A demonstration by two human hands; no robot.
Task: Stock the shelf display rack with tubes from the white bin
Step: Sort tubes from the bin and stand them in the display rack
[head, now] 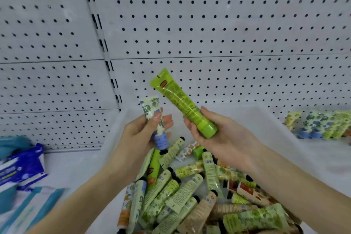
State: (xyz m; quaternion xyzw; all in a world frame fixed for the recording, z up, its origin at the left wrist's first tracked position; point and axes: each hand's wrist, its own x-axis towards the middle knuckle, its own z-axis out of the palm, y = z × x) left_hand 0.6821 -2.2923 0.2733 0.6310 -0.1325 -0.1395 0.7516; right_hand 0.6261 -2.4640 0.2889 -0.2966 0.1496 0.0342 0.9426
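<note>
Both hands hover above the white plastic bin [252, 118], each with a tube lifted out of it. The left hand [140, 131] has its grip closed around a small cream tube with a blue floral print and a blue cap [154, 118], cap down, thumb pressed on the tube's face. The right hand [218, 133] has its grip closed on the capped end of a long bright-green plastic tube [180, 100], whose crimped end points up and away from the bin toward the white perforated back panel [209, 30] of the shelf. Inside the bin lies a loose heap of mixed tubes [190, 192], green, cream and beige, crossing each other. To the right of the bin, a short row of stocked floral tubes [319, 125] already lies on the shelf. To the left of the bin lie blurred blue-and-white packets [20, 165].

The step in hand seems to be carrying picked tubes from bin to display. Next, each tube likely needs to travel right of the bin and be laid beside its matching kind, cap facing forward like the row there.
</note>
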